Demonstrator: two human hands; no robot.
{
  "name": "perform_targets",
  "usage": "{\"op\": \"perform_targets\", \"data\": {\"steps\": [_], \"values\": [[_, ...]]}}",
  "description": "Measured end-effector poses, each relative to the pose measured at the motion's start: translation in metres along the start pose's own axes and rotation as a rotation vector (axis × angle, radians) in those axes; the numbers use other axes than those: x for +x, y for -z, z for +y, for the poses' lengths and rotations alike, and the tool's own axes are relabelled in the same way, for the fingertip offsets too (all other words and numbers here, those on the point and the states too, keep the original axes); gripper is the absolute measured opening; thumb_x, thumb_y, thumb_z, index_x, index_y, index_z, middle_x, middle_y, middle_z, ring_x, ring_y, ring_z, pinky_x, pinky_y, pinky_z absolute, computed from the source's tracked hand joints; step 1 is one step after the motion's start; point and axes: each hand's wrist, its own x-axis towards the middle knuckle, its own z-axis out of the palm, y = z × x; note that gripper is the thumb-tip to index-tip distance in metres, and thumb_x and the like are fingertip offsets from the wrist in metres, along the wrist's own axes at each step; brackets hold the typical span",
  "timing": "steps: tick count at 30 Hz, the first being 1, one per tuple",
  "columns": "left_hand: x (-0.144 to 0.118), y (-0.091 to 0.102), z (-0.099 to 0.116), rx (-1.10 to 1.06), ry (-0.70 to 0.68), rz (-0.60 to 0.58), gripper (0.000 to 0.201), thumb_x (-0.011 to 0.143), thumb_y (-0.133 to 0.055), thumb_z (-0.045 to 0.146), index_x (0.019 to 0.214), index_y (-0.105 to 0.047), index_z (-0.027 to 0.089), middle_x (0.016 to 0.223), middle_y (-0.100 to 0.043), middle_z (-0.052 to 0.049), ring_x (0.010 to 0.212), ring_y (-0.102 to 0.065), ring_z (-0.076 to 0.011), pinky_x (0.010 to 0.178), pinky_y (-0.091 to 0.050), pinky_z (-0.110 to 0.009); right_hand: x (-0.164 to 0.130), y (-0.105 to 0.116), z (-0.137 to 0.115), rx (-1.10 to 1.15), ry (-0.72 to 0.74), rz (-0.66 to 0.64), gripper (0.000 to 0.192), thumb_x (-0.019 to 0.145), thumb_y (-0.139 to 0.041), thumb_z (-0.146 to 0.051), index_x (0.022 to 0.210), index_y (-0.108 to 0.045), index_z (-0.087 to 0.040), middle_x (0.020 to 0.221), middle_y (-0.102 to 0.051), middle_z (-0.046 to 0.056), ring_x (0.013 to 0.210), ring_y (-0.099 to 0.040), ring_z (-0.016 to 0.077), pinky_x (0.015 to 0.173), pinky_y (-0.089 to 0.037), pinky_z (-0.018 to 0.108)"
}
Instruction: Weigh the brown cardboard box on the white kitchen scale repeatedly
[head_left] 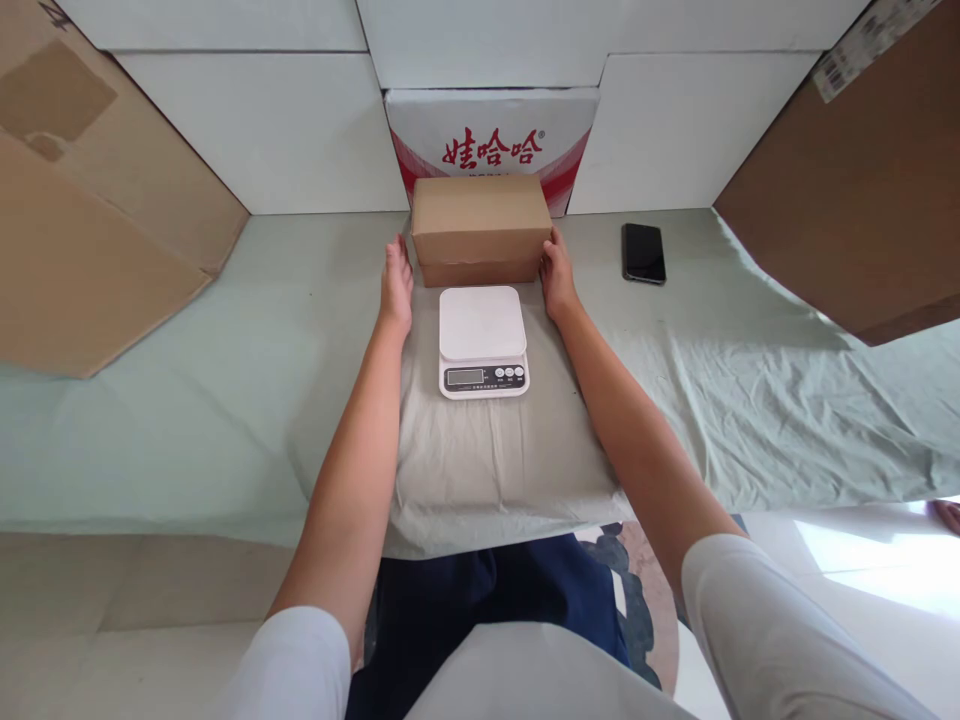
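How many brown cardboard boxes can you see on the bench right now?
3. A small box sits behind the scale, between the left hand and right hand. A large box leans at far left, another at far right. Others may lie out of frame.

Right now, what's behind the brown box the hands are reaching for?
Behind the brown box stands a white carton with red print, leaning against white panels. Its lower part is hidden by the box. Left hand and right hand flank the box.
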Motion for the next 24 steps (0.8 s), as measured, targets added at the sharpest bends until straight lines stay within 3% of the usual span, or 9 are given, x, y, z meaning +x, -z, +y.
{"op": "perform_targets", "data": {"steps": [3, 8, 17, 20, 24], "values": [[-0.001, -0.005, -0.004, -0.02, -0.011, -0.022, 0.092, 0.093, -0.03, 0.086, 0.162, -0.043, 0.026, 0.179, -0.027, -0.005, 0.167, -0.024, -0.0214, 0.136, -0.022, -0.036, -0.007, -0.011, -0.006, -0.05, 0.055, 0.021, 0.066, 0.075, -0.059, -0.069, 0.135, -0.056, -0.041, 0.153, -0.063, -0.011, 0.157, -0.042, 0.0209, 0.14, -0.028, 0.047], [-0.001, -0.01, -0.006, -0.039, -0.017, -0.056, 0.086, 0.093, -0.032, 0.085, 0.158, -0.049, 0.031, 0.174, -0.04, -0.002, 0.165, -0.032, -0.0235, 0.136, -0.025, -0.04, -0.014, -0.021, -0.013, -0.068, 0.071, -0.004, 0.066, 0.075, -0.063, -0.067, 0.132, -0.06, -0.034, 0.142, -0.071, -0.003, 0.153, -0.046, 0.0263, 0.139, -0.029, 0.048], [-0.004, -0.011, -0.001, -0.021, -0.061, -0.011, 0.087, 0.087, -0.043, 0.088, 0.147, -0.059, 0.028, 0.171, -0.045, -0.006, 0.165, -0.032, -0.0259, 0.135, -0.026, -0.042, -0.02, -0.033, -0.024, -0.082, 0.084, 0.004, 0.064, 0.077, -0.061, -0.067, 0.13, -0.058, -0.031, 0.144, -0.067, 0.001, 0.154, -0.044, 0.0283, 0.139, -0.026, 0.05], [-0.002, -0.007, 0.011, -0.037, -0.082, 0.016, 0.084, 0.086, -0.045, 0.088, 0.144, -0.062, 0.03, 0.165, -0.053, -0.005, 0.163, -0.035, -0.0266, 0.135, -0.029, -0.045, -0.021, -0.041, -0.039, -0.104, 0.152, -0.026, 0.07, 0.079, -0.06, -0.068, 0.139, -0.052, -0.033, 0.149, -0.063, 0.0, 0.157, -0.04, 0.0277, 0.14, -0.026, 0.047], [-0.013, -0.003, 0.046, -0.036, -0.185, -0.021, 0.083, 0.087, -0.037, 0.091, 0.144, -0.061, 0.035, 0.165, -0.053, 0.0, 0.163, -0.035, -0.0249, 0.137, -0.028, -0.043, -0.032, -0.052, -0.078, -0.168, 0.22, -0.033, 0.072, 0.083, -0.057, -0.069, 0.148, -0.044, -0.04, 0.152, -0.06, -0.003, 0.163, -0.031, 0.026, 0.14, -0.025, 0.045]]}}
